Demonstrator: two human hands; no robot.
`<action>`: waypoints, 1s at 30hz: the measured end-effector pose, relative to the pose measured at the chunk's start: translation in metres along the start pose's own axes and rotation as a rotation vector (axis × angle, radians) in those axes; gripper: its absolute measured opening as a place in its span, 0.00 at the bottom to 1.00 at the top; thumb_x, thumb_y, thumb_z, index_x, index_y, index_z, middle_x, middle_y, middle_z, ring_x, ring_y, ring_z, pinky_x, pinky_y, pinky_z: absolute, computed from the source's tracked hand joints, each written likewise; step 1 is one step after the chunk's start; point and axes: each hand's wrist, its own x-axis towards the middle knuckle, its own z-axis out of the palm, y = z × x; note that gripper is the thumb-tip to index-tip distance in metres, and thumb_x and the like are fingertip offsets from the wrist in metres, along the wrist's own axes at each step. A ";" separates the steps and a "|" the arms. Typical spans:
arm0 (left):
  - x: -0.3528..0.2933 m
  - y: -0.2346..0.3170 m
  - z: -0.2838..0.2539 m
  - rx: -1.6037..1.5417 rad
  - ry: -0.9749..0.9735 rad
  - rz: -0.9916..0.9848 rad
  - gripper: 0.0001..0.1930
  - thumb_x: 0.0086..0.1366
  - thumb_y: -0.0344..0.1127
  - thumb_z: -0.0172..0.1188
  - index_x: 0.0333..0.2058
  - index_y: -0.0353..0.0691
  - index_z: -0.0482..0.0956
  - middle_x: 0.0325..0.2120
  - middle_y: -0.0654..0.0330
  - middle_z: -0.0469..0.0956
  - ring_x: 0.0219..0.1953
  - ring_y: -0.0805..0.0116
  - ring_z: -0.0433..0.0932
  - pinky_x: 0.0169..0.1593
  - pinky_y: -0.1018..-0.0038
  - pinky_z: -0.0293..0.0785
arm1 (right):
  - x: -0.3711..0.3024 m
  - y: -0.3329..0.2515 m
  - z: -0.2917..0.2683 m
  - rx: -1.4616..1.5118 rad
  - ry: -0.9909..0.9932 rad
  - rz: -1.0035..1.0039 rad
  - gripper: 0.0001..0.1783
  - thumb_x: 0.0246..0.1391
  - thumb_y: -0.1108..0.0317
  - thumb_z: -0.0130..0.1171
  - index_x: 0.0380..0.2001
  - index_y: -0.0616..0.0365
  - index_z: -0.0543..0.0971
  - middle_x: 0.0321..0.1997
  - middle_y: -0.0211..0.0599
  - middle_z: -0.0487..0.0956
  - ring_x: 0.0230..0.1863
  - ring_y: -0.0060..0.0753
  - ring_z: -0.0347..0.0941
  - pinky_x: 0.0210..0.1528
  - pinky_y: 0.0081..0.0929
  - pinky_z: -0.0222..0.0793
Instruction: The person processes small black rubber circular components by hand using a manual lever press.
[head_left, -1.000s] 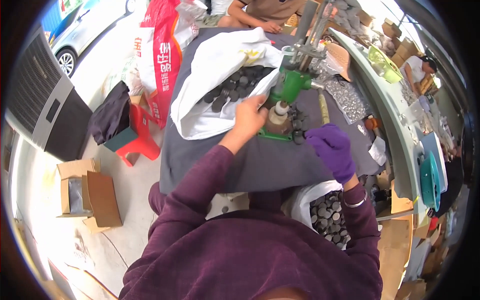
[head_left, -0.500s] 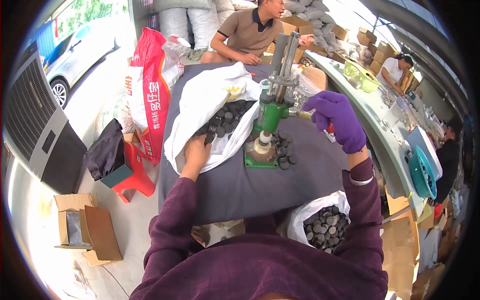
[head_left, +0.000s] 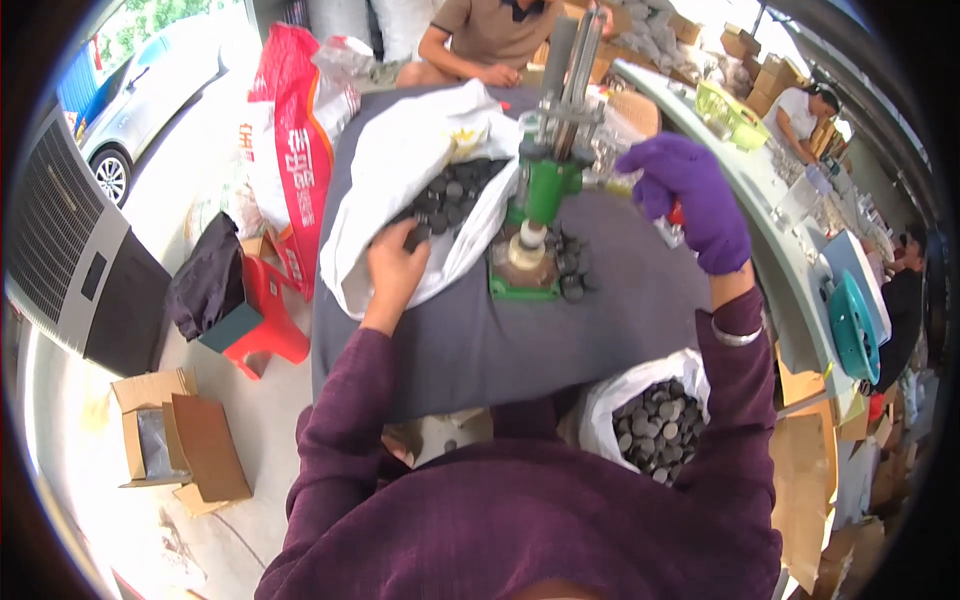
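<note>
- Left hand [head_left: 395,268], frame centre-left, pinched a dark disc [head_left: 416,238] at white bag [head_left: 400,160] mouth.
- Discs looked small, stiff, light; best gripped by edges.
- Gloved right hand [head_left: 695,195], upper right, closed on press [head_left: 540,190] lever.

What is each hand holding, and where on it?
Left hand pinches a dark disc at the white sack's mouth; gloved right hand grips the press's red handle.

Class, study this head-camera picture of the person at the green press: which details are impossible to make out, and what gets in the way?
- Head view: what the right hand grips; the purple glove covers all but a red bit.
- Head view: the left hand fingertips in the white bag; whether they pinch a dark disc is unclear.
- Head view: the top of the green press; cut by the upper edge.
</note>
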 end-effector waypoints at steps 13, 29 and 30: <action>-0.015 0.097 0.070 -0.024 -0.361 -0.019 0.33 0.44 0.31 0.67 0.52 0.35 0.67 0.31 0.57 0.81 0.40 0.54 0.74 0.42 0.61 0.72 | -0.002 0.002 0.002 0.080 0.035 0.031 0.15 0.59 0.64 0.50 0.33 0.67 0.78 0.14 0.26 0.69 0.18 0.17 0.66 0.25 0.18 0.63; -0.014 0.096 0.103 -0.084 -0.322 -0.146 0.38 0.44 0.33 0.68 0.55 0.33 0.63 0.36 0.57 0.81 0.45 0.52 0.72 0.49 0.56 0.64 | -0.018 0.002 0.005 0.023 0.035 0.121 0.10 0.54 0.71 0.52 0.32 0.65 0.80 0.24 0.29 0.74 0.20 0.14 0.66 0.22 0.16 0.60; -0.016 0.096 0.102 -0.097 -0.326 -0.148 0.38 0.45 0.33 0.68 0.55 0.33 0.62 0.36 0.57 0.81 0.45 0.52 0.73 0.49 0.55 0.63 | -0.020 0.002 0.006 0.034 0.039 0.173 0.10 0.53 0.70 0.53 0.32 0.66 0.80 0.24 0.30 0.74 0.20 0.17 0.68 0.22 0.17 0.61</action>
